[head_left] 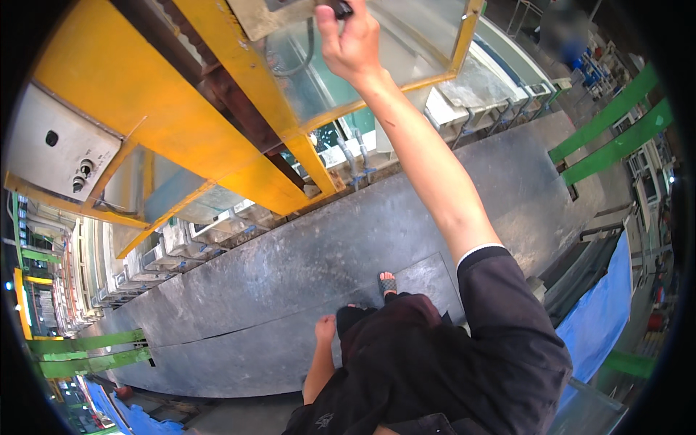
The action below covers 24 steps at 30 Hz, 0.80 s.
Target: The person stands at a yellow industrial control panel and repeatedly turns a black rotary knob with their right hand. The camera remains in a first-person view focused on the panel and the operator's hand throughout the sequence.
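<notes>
My right arm is stretched far up and forward. At the top edge my right hand closes round a black knob on a pale metal control box, partly cut off by the frame. That box is fixed to a yellow metal frame with clear panels. Low beside my body hangs my left hand, its fingers curled in and nothing visible in them. It touches nothing I can see.
A second control box with black knobs sits on the yellow frame at left. Tanks with pipes line the far side of the grey walkway. Green rails stand at right and left. Blue sheeting hangs at right.
</notes>
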Each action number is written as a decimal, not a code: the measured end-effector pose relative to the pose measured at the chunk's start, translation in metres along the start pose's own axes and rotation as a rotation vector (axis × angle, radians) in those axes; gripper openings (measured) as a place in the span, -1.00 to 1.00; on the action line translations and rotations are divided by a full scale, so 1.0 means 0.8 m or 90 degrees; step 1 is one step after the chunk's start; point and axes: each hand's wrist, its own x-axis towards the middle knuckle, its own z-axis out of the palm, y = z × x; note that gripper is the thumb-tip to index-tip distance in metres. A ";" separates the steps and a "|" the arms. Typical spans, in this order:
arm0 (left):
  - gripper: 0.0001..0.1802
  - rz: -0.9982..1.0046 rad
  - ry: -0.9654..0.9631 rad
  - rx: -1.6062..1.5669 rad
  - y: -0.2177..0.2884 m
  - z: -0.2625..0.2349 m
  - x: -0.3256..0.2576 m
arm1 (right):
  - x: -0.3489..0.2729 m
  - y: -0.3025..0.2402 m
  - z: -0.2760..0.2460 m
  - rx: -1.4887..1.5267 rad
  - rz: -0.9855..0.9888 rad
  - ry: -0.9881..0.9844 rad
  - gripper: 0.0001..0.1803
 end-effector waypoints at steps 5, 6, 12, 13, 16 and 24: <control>-0.66 0.009 0.039 -0.031 0.011 0.028 0.007 | -0.002 -0.011 -0.010 -0.001 0.059 -0.018 -0.81; -0.67 0.003 0.026 -0.053 0.001 0.034 -0.003 | -0.007 -0.011 -0.014 -0.004 0.048 -0.014 -0.81; -0.70 -0.077 0.009 -0.086 -0.058 0.069 -0.006 | 0.009 -0.003 -0.011 0.014 -0.029 -0.023 -0.82; -0.70 -0.109 0.000 -0.122 -0.059 0.073 -0.011 | 0.008 -0.004 -0.012 -0.011 -0.039 -0.031 -0.82; -0.71 -0.106 -0.017 -0.062 -0.061 0.066 -0.031 | 0.011 -0.004 -0.017 -0.036 -0.061 -0.049 -0.81; -0.62 -0.112 -0.025 -0.119 -0.086 0.085 -0.048 | 0.013 -0.003 -0.013 -0.007 -0.083 -0.062 -0.83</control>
